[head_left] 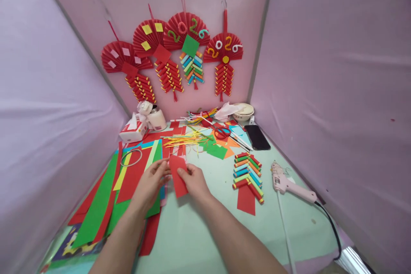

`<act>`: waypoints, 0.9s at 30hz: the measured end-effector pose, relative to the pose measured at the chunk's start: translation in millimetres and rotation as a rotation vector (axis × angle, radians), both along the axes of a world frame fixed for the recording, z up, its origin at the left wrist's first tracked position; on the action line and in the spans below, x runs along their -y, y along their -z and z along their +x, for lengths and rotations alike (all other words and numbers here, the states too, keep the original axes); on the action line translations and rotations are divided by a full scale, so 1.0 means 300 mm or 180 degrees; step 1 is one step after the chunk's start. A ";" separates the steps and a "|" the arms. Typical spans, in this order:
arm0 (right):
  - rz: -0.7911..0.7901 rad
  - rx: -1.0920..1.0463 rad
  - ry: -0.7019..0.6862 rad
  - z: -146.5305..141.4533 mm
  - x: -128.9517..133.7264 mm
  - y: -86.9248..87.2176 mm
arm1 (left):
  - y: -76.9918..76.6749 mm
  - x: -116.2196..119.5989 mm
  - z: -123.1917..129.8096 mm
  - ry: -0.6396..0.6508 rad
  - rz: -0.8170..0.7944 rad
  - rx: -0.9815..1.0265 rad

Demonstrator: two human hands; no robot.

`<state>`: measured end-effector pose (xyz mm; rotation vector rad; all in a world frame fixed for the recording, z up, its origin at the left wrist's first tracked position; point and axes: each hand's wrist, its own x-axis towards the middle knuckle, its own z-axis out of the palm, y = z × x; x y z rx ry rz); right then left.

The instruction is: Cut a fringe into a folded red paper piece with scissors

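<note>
Our right grip (194,180) pinches a red paper piece (177,175); we cannot tell whether our left grip (153,176) holds it.

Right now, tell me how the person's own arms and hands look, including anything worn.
The left hand and right hand, the person's grip, are ungloved. The left forearm and right forearm are uncovered to the frame's lower edge; no sleeve, watch or bracelet shows on them. Some fingers are partly hidden, so rings cannot be ruled out.

Card (178,180) left of glue gun (293,187)
</note>
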<state>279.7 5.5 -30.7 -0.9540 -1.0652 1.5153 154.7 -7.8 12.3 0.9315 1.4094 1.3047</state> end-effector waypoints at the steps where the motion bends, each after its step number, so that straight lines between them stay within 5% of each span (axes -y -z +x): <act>1: 0.0009 0.0006 0.0070 0.002 -0.005 0.003 | 0.016 0.005 0.015 0.0036 -0.0045 0.0012; 9: 0.0074 0.0156 0.0221 0.007 -0.001 0.014 | 0.094 0.029 0.044 -0.0019 0.0097 0.0206; 27: 0.0579 0.0657 0.0443 0.007 0.019 0.023 | 0.123 0.043 0.029 -0.0346 0.0312 0.0290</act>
